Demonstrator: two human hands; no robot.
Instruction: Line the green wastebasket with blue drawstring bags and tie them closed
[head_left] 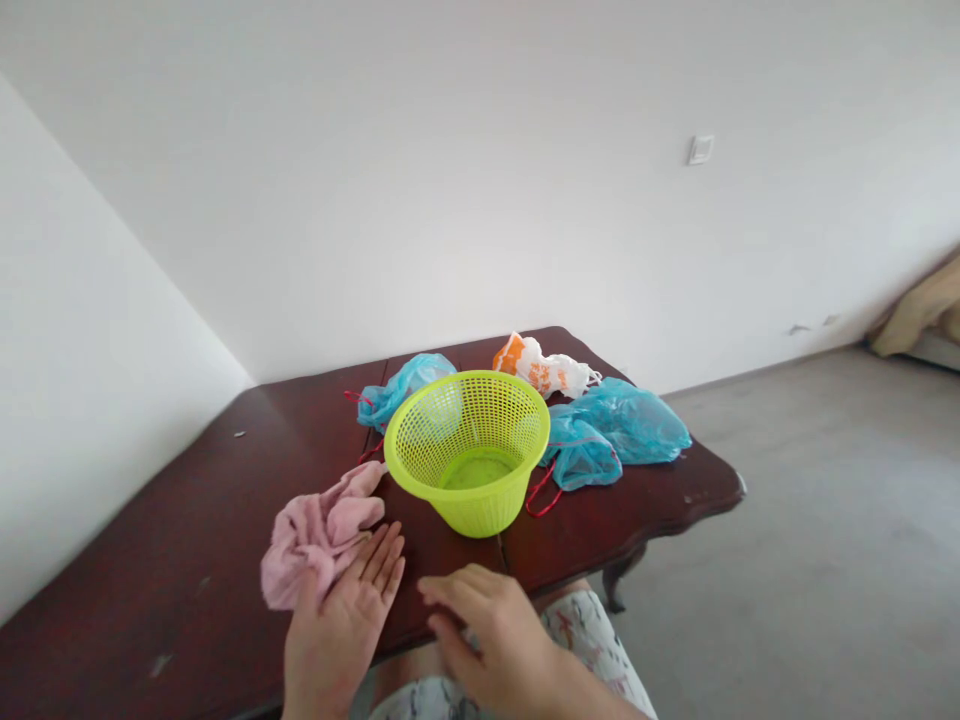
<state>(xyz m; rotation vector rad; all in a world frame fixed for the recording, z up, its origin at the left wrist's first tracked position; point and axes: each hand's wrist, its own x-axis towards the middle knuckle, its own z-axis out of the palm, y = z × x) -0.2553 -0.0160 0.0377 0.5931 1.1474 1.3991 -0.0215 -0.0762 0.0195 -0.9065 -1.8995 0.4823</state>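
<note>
My left hand (346,605) is palm up with its fingers stretched out, right beside a crumpled pink cloth (319,535) on the table. Its palm is bare. Over the table's front edge hovers my right hand (484,615), back upward, thumb apart from the fingers, with nothing visible in it. A yellow-green plastic basket (480,515) with mesh walls stands upright just beyond both hands. Its inside shows only its bottom.
Around the basket lie blue plastic bags, one at the back left (405,388) and others at the right (626,420), with red drawstrings. A white-and-orange bag (547,370) rests behind. The dark wooden table (187,520) meets white walls; grey floor (810,520) is to the right.
</note>
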